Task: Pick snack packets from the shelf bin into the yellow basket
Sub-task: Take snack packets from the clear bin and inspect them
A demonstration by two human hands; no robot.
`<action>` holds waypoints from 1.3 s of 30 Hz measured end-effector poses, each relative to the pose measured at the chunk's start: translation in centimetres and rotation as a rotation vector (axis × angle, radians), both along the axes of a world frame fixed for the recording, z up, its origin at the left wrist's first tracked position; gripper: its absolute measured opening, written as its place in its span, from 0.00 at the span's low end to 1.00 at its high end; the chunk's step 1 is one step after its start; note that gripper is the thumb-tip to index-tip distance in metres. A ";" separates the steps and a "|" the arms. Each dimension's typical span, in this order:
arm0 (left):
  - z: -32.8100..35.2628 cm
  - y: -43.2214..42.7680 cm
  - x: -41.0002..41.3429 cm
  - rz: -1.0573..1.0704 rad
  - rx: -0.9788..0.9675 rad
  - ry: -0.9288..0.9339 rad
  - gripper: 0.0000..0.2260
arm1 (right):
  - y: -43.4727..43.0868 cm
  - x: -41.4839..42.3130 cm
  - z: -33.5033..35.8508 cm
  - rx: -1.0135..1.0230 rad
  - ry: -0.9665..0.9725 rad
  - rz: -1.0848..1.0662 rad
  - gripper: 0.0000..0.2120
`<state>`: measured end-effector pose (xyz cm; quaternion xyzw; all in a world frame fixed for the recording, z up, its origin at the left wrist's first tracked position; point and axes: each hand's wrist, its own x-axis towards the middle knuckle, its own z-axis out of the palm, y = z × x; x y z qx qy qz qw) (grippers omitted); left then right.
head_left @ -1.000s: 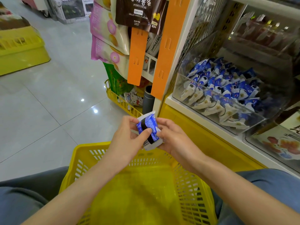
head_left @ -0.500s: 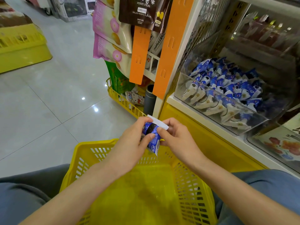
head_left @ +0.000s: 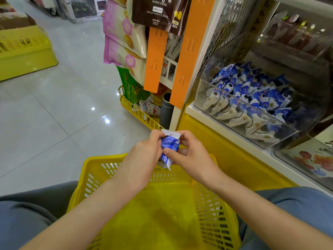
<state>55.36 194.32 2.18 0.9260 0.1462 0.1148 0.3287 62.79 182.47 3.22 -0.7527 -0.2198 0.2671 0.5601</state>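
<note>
Both hands meet just above the far rim of the yellow basket (head_left: 104, 158), holding one blue-and-white snack packet (head_left: 170, 146) between them. The left hand (head_left: 142, 159) has its fingers (head_left: 155, 137) curled over the packet's left side, close together and pressed to the wrapper. The right hand (head_left: 191, 158) pinches the right side: its fingers (head_left: 188, 137) are bent onto the white crimped top edge, and its thumb presses the blue face lower down. The packet stands roughly upright, its lower white seam hanging just over the basket's rim, not inside it.

The basket sits near, between the person's legs (head_left: 27, 213), and no packet shows on its floor. To the far right, the clear shelf bin (head_left: 198, 98) rests on the white shelf, heaped with matching blue-and-white packets (head_left: 252, 98), well apart from the hands.
</note>
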 end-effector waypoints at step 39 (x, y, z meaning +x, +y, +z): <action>1.0 0.0 0.9 0.095 -1.082 0.146 0.11 | -1.3 1.7 1.0 0.061 0.086 -0.050 0.05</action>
